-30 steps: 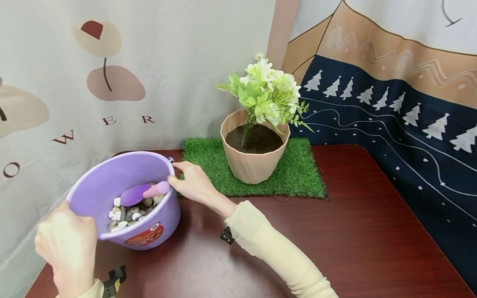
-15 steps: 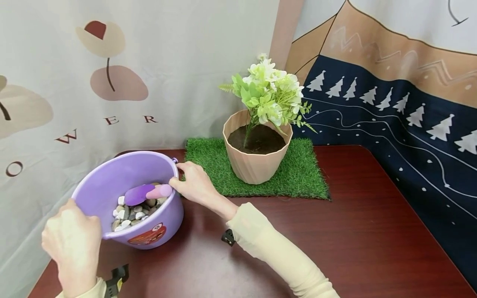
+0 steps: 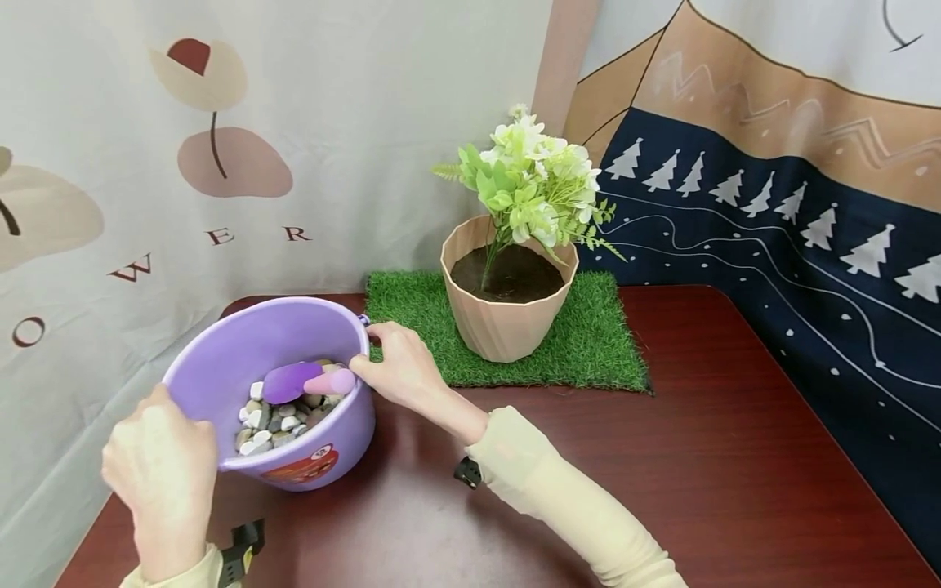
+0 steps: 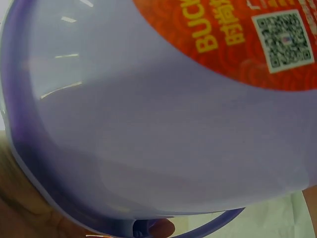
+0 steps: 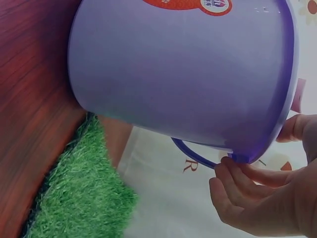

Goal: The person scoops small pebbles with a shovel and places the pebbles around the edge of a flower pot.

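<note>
One left hand and one right hand, both gripping one purple bucket — one scoop inside, on stones

I count one bare left hand, one bare right hand, one round purple plastic bucket at left, one purple-and-pink tool — and grey and white pebbles too overlapped to number. At the far side: one beige faceted pot, one white-and-green bouquet, one green turf mat — and one dark red table.
</note>
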